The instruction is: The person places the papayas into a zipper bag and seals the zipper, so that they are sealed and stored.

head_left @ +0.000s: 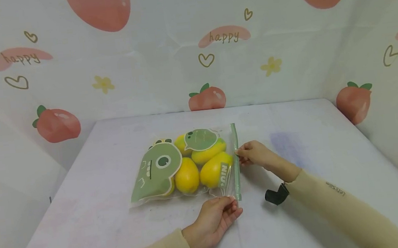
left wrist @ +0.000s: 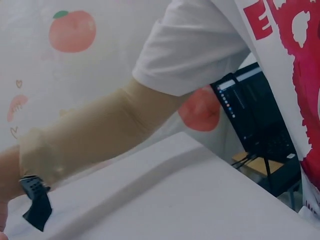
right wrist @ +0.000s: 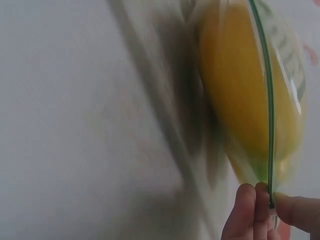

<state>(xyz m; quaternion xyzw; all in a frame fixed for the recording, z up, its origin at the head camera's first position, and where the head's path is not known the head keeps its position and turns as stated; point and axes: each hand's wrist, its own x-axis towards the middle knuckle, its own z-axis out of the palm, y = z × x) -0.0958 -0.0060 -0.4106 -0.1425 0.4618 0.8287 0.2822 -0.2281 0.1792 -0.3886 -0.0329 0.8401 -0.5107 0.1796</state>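
A clear zip bag (head_left: pixel 205 190) with green cartoon animal prints lies on the table, holding several yellow fruits (head_left: pixel 187 175). The bag's green zip strip (head_left: pixel 238 184) runs along its right side. With thumb and fingers, my left hand (head_left: pixel 214 221) pinches the bag's near right corner, beside the strip's end. My right hand (head_left: pixel 257 154) pinches the strip around its middle. Close up in the right wrist view, fingertips (right wrist: pixel 245 210) and a thumb pinch a green zip line (right wrist: pixel 270 110) beside a yellow fruit (right wrist: pixel 240 80). The left wrist view shows a sleeved forearm (left wrist: pixel 95 135), its hand mostly cut off.
The white table (head_left: pixel 87 240) reaches back to a cloth backdrop (head_left: pixel 164 75) printed with fruit and hearts. A black strap piece (head_left: pixel 276 196) hangs at my right wrist. A dark screen (left wrist: pixel 257 110) stands beyond the table edge in the left wrist view.
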